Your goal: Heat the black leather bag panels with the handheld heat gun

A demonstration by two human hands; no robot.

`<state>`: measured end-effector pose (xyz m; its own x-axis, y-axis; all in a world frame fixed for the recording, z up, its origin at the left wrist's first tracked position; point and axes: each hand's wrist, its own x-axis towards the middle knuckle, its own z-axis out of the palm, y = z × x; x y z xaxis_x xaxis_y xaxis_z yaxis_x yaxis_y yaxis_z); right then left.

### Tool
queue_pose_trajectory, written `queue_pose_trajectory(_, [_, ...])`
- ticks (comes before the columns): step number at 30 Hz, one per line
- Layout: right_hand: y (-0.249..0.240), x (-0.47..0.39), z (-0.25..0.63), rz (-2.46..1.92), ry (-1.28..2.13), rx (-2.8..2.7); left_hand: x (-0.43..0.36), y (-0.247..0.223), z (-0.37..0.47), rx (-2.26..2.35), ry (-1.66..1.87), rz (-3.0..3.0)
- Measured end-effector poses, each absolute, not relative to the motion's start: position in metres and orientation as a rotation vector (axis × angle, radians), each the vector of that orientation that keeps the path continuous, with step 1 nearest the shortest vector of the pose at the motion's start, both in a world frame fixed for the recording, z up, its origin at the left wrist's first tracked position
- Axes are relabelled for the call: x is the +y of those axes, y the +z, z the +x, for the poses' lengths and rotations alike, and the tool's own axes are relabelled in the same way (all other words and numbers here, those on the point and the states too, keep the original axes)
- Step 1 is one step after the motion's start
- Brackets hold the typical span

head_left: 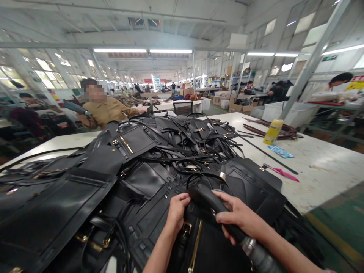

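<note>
My right hand is wrapped round a black handheld tool with a rounded head and a grey ribbed end, which looks like a hot-air blower. The tool's head points left, towards my left hand. The thumb and fingers of that hand are pinched at the edge of a black leather piece, partly hidden by the tool. Below both hands lies a black leather bag part with a gold zip and a small gold buckle. A thin black strap loops up just behind the tool.
A large heap of black leather bag parts covers much of the white table. On the right are a yellow bottle, brown straps, a blue card and a pink item. Across the table, a co-worker holds a dark tool.
</note>
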<state>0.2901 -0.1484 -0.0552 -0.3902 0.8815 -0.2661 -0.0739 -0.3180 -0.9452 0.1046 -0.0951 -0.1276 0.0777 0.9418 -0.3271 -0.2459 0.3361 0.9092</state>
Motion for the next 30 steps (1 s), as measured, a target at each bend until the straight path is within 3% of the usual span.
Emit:
queue_pose_trajectory(22, [-0.046,-0.174,0.298,-1.141,1.699,-1.207,-0.108,-0.124,0.103,1.04,1.026,0.724])
queue_pose_trajectory(30, [-0.067,-0.178,0.281,-1.189,1.705,-1.307,-0.134,-0.125,0.113,1.098,1.061,0.776])
